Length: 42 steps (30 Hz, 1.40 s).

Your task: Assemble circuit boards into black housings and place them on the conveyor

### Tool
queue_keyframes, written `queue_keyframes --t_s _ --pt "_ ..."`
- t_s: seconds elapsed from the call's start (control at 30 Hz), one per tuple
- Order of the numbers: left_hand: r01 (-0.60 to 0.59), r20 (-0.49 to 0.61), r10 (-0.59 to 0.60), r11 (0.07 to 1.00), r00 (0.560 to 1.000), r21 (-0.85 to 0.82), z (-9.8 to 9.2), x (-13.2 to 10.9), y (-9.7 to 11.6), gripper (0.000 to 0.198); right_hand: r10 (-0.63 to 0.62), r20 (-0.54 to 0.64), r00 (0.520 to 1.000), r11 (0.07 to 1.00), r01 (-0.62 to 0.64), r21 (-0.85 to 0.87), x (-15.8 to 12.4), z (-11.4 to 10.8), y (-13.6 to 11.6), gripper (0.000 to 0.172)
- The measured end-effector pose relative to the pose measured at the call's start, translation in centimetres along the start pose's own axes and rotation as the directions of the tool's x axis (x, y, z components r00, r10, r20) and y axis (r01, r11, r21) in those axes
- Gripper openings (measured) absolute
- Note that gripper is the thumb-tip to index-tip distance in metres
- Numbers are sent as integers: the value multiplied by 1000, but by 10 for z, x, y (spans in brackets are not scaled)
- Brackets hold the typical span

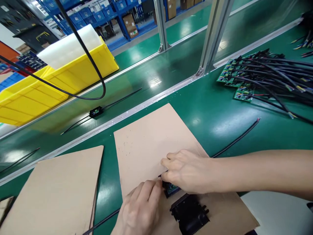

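Note:
A small black plastic case (168, 193) with a green circuit board (172, 188) inside lies on a sheet of cardboard (156, 140), partly hidden by my hands. My left hand (140, 207) has its fingers curled closed at the case's left end. From above right, my right hand (187, 171) grips the case's upper side, with fingertips bent down over the board. One black cable (105, 220) emerges beside my left hand; another cable length (237, 142) runs out past my right wrist. Just below the case lies a separate black plastic cover (189, 213).
Circuit boards with black cables (269, 78) are heaped at right. Another cardboard stack (58, 192) lies left. Beyond the metal frame rail (137, 109) sit a cabled black case (96, 112) and yellow bins (80, 71). A black cable loop (93, 62) hangs in front; an upright post (215, 36) stands behind.

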<state>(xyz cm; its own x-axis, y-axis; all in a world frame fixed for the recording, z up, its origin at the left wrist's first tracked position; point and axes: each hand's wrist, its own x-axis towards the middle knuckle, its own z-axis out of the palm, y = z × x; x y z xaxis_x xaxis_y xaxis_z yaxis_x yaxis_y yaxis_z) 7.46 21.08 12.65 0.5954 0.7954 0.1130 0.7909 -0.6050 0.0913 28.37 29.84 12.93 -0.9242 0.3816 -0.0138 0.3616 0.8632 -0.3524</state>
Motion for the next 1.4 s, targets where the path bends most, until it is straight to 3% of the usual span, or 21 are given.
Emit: queue_keyframes --t_s 0.13,0.27,0.4,0.53,0.67,0.77,0.83,1.07,1.23,1.3,1.4 --pt "73 -37 -69 991 997 111 5 -4 17 19 11 -63 998 1000 -10 29 -3 4 2 11" --pt "121 -32 -117 976 993 182 9 -12 24 18 26 -22 999 998 -24 66 -3 1 2 10" --pt "60 87 -97 934 991 353 12 -11 31 27 37 -36 999 994 -33 109 -4 3 1 12" --pt "15 154 -84 915 984 402 13 -5 34 31 46 -100 994 990 -31 141 -6 10 1 14" --pt "64 130 -110 946 985 317 15 -7 29 30 14 -109 994 988 3 153 -5 12 3 15" --pt "145 54 -156 975 986 171 20 -11 24 35 18 -67 998 992 -9 126 6 7 3 6" --pt "172 -3 -172 981 985 89 24 -13 21 35 50 -25 998 993 -47 107 16 4 0 11" --pt "60 -49 -63 997 997 -49 30 -15 5 33 112 133 985 990 -122 69 42 3 -10 16" --pt "162 -25 -164 985 986 -59 12 -11 0 34 143 -51 988 982 -136 132 11 -4 -2 25" --pt "99 -41 -104 988 994 -117 6 -8 5 41 170 -88 981 973 -154 171 -7 -8 0 28" --pt "-69 -60 60 984 996 -164 6 1 14 42 239 -53 970 955 -224 197 -25 -9 -1 31"
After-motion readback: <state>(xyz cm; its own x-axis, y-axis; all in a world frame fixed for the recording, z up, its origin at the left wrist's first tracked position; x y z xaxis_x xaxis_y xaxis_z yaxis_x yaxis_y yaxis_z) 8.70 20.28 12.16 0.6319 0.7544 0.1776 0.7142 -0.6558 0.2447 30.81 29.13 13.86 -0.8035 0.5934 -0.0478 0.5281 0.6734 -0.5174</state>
